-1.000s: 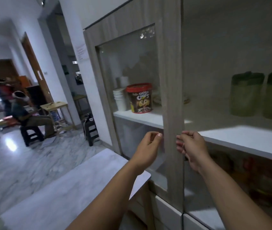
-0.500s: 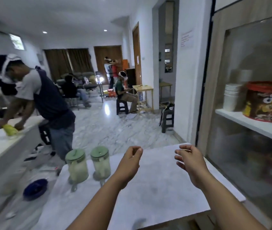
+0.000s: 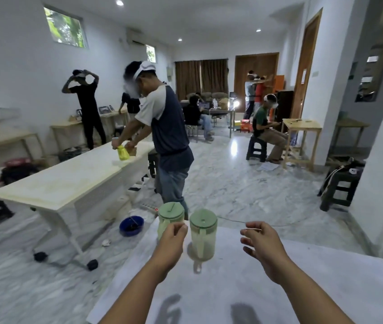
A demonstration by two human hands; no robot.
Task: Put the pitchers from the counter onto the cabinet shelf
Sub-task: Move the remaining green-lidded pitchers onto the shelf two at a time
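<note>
Both hands reached out over the white counter in the lower half of the frame. Her or his left hand was loosely curled, thumb and fingers drawn together, and sat right in front of the left pitcher; from where I stood I could not tell whether it touched the pitcher or only hovered before it. At lower right of centre, the right hand was spread, fingers apart and slightly bent, holding nothing, well clear of the right pitcher.

Two pale green pitchers with green lids stood upright and side by side at the far edge of the counter, near the middle of the frame. The right one showed its handle facing the camera. The left one was partly hidden by the left hand.

On the marble floor just left of the counter lay a blue bowl. Further left stood a long white table, and another person in a navy and white shirt bent over its far end, gripping something yellow. Others sat and stood in the background toward the upper centre and right.
</note>
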